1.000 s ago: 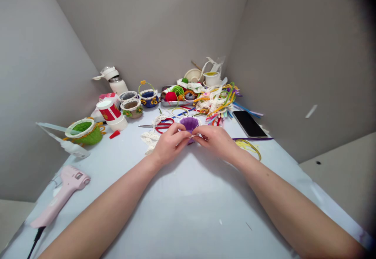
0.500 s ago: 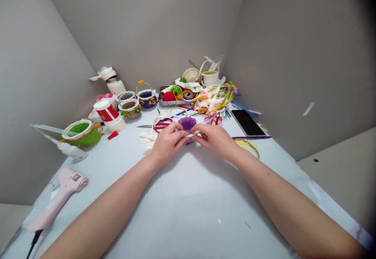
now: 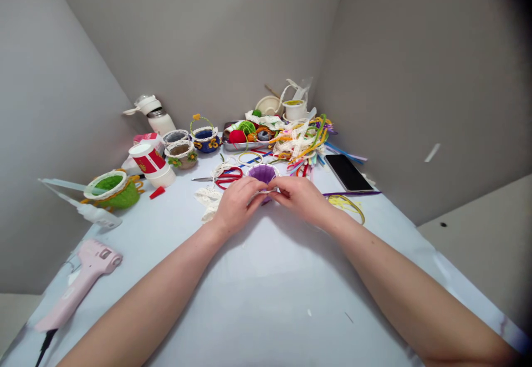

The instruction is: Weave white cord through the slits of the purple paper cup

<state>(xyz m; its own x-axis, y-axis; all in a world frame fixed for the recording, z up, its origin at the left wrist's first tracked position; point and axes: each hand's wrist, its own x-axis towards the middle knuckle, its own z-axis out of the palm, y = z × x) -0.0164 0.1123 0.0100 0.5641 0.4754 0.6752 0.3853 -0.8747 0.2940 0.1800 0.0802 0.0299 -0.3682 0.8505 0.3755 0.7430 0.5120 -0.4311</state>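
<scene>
A person's left hand (image 3: 236, 203) and right hand (image 3: 298, 196) pinch white trim (image 3: 264, 192) between narrowed fingers at the near rim of a purple cup (image 3: 262, 173) on a table (image 3: 266, 284). Scissors (image 3: 229, 179) and lace (image 3: 208, 199) lie left of the cup, a phone (image 3: 348, 173) to its right, a metal tray (image 3: 245, 147) of yarn (image 3: 236, 136) behind it. A pink glue gun (image 3: 81, 286) rests far to the cup's left, nearer the camera.
</scene>
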